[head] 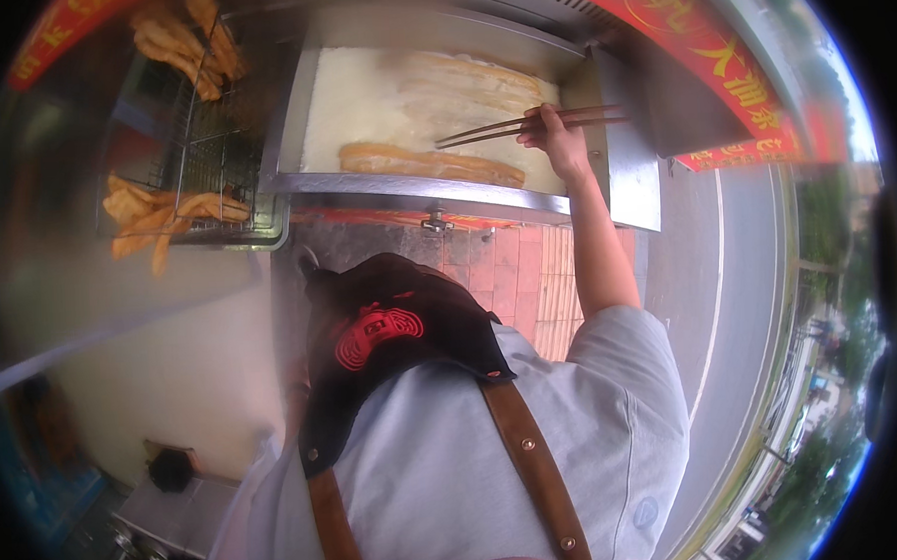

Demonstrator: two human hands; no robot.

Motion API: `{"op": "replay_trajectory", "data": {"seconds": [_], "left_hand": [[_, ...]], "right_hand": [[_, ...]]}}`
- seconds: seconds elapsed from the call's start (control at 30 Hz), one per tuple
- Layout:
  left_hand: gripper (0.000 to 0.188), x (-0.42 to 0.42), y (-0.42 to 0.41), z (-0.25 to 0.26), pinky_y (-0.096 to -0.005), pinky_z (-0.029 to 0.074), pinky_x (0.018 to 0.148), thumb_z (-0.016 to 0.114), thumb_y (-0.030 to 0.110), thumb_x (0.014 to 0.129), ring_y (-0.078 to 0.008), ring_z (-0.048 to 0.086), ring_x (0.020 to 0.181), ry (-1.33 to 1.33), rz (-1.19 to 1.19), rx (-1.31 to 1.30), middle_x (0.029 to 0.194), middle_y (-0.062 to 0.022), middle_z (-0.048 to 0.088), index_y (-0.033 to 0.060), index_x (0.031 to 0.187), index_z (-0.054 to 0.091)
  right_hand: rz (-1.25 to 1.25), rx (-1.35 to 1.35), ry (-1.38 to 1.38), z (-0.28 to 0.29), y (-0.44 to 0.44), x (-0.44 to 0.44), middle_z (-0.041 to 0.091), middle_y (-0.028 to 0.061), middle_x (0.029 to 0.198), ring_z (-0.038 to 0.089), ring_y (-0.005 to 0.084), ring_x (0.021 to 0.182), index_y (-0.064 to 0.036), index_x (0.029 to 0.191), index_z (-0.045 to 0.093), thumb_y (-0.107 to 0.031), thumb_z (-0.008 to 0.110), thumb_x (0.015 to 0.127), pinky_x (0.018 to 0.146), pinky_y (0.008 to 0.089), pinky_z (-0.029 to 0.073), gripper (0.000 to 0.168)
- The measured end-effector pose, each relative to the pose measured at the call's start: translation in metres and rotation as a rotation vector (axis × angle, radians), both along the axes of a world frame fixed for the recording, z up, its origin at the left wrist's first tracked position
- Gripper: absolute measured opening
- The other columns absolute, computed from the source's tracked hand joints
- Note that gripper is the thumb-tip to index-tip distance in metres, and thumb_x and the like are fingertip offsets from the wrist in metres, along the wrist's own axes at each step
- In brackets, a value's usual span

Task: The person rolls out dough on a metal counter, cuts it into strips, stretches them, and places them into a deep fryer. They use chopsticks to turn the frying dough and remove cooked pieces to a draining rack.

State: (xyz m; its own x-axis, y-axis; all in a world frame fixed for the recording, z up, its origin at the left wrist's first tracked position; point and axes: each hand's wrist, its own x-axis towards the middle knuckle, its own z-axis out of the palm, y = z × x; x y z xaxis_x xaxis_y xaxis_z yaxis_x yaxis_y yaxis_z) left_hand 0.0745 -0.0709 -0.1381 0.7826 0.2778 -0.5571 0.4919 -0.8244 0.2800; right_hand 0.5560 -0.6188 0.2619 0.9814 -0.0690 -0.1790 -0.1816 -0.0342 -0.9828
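Note:
My right hand [555, 142] holds a pair of long cooking chopsticks [487, 129] over the right part of a steel fryer [384, 181] full of pale, foamy oil [335, 97]. Below the chopstick tips, golden fried dough sticks [432, 164] float along the near wall. More long dough pieces [477, 76] lie towards the far wall, partly blurred by haze. My left hand is out of view; the left arm hangs beside the black apron [391, 335], and its lower end is hidden.
Left of the fryer, a wire rack [210, 159] holds fried dough sticks [141, 214] at its near end and more [176, 48] at its far end. A tray edge [270, 243] shows beneath. A steel hood [654, 98] with a red banner [716, 50] hangs at the right. A valve [436, 220] juts from the fryer's front.

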Motion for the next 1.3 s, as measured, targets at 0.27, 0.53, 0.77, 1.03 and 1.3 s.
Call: {"op": "replay_trajectory", "data": {"seconds": [0.27, 0.53, 0.77, 1.03, 1.3], "left_hand": [[0.026, 0.069, -0.016, 0.076, -0.0473, 0.05, 0.076, 0.05, 0.035, 0.092, -0.0359, 0.066, 0.093, 0.165, -0.198, -0.002, 0.096, -0.0144, 0.069, 0.0149, 0.099, 0.065], [0.029, 0.065, 0.016, 0.034, -0.0489, 0.05, 0.071, 0.049, 0.039, 0.092, -0.0369, 0.066, 0.086, 0.12, -0.351, 0.113, 0.085, -0.0157, 0.069, 0.0153, 0.099, 0.065], [0.033, 0.073, 0.026, 0.03, -0.0491, 0.051, 0.07, 0.049, 0.041, 0.092, -0.0362, 0.067, 0.084, 0.126, -0.39, 0.146, 0.083, -0.0152, 0.069, 0.0184, 0.105, 0.068], [0.032, 0.083, 0.014, 0.041, -0.0496, 0.051, 0.068, 0.048, 0.041, 0.091, -0.036, 0.067, 0.081, 0.123, -0.386, 0.175, 0.081, -0.0144, 0.069, 0.0161, 0.099, 0.067], [0.03, 0.076, 0.019, 0.032, -0.0515, 0.05, 0.068, 0.049, 0.041, 0.09, -0.0373, 0.067, 0.083, 0.166, -0.383, 0.133, 0.079, -0.0153, 0.068, 0.0147, 0.095, 0.062]], "right_hand": [[-0.139, 0.06, -0.023, 0.008, -0.048, -0.021, 0.065, 0.0126, 0.084, 0.068, 0.0203, 0.065, 0.003, 0.101, 0.059, -0.027, 0.044, 0.104, 0.059, 0.0279, 0.056, 0.034], [-0.214, 0.082, -0.049, -0.001, -0.072, -0.029, 0.065, 0.012, 0.083, 0.067, 0.0194, 0.061, 0.003, 0.099, 0.059, -0.026, 0.046, 0.103, 0.056, 0.0273, 0.054, 0.032], [-0.191, -0.076, 0.019, 0.013, -0.098, -0.046, 0.068, 0.0121, 0.086, 0.067, 0.0174, 0.063, 0.003, 0.106, 0.06, -0.029, 0.043, 0.104, 0.059, 0.0263, 0.055, 0.036], [-0.246, -0.05, -0.011, 0.021, -0.121, -0.048, 0.068, 0.0123, 0.084, 0.068, 0.0189, 0.063, 0.002, 0.106, 0.06, -0.027, 0.043, 0.104, 0.057, 0.0267, 0.056, 0.034], [-0.234, -0.07, 0.001, 0.018, -0.115, -0.044, 0.069, 0.0117, 0.084, 0.067, 0.0168, 0.061, 0.002, 0.102, 0.062, -0.028, 0.044, 0.104, 0.056, 0.0257, 0.054, 0.035]]}}
